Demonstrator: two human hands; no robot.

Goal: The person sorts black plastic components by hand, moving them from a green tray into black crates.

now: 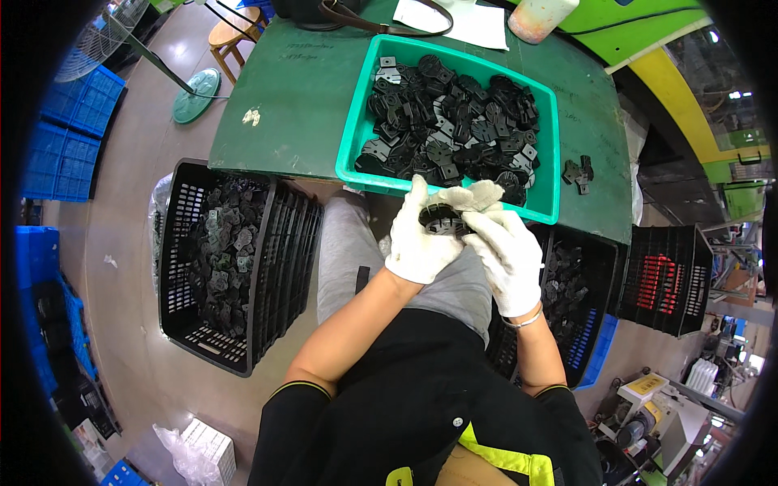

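In white gloves, my two hands meet over my lap, just in front of the teal bin (pixel 348 121). My left hand (pixel 420 243) is closed around a round black part (pixel 442 222) with slots or teeth along its edge. The fingers of my right hand (pixel 504 255) are bent and pinch the same part from the other side. Gloved fingertips hide some of it, so its exact kind is unclear. A heap of similar black and grey parts (pixel 454 113) fills the bin, which stands on the green table (pixel 275 105).
Black crates hold more dark parts: one (pixel 259 300) at left, another (pixel 575 275) under the table at right. Loose black pieces (pixel 579 174) lie right of the bin. A strap (pixel 381 26) and papers are at the back. A crate (pixel 664 279) with red items stands far right.
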